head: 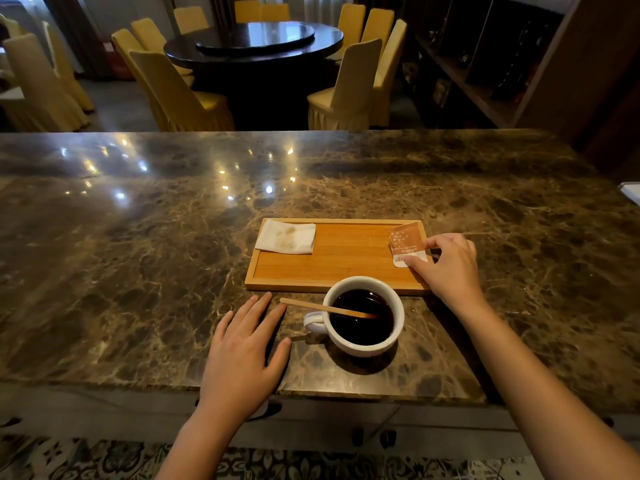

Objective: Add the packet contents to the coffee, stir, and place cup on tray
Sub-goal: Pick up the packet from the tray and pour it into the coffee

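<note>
A white cup point(362, 346) of black coffee stands on the marble counter just in front of the wooden tray point(332, 261). A wooden stir stick point(311, 306) leans in the cup, its end pointing left. An orange-and-white packet point(407, 242) lies at the tray's right end. My right hand point(450, 268) pinches the packet's edge between thumb and fingers. My left hand point(246, 348) lies flat on the counter, fingers apart, left of the cup's handle.
A folded white napkin point(287, 237) with a brown stain lies on the tray's left end. The marble counter point(138, 254) stretches wide to the left and back. Beyond it stand a round dark table point(254, 41) and yellow-covered chairs point(180, 95).
</note>
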### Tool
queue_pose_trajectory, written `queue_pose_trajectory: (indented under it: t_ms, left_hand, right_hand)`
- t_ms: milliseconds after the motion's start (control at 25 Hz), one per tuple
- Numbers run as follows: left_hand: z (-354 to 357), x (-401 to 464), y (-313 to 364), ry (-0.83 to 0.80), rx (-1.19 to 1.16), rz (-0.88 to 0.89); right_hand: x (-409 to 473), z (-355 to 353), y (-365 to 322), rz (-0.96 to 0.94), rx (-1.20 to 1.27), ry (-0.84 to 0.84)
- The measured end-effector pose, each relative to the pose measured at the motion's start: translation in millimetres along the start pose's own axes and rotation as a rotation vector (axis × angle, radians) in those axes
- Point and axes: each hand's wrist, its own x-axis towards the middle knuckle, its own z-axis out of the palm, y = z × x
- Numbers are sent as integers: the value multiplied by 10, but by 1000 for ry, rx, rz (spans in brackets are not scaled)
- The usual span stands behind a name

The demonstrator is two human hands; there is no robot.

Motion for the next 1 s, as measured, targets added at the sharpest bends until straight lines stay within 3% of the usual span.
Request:
queue_pose_trajectory:
  t_ms: [200,400,560,680,840,1000]
  left_hand:
    - [16,0,-9,-5,-6,2]
    - [15,0,-9,-8,2,6]
    - [9,-2,-2,-5,5,9]
    - [10,2,1,-4,9,11]
    - [17,3,-8,-3,17,14]
    - [16,-1,-9,2,14,13]
  right_hand:
    - [-71,-93,30,35,271,20]
    - [-282,-371,-92,196,990,-35]
    - [-444,-503,-150,304,1268,-59]
    - [-575,-545,-206,312,1268,-109]
    - [-726,-607,-260,126,1170,-206]
    - [-806,-665,-341,-71,830,-235]
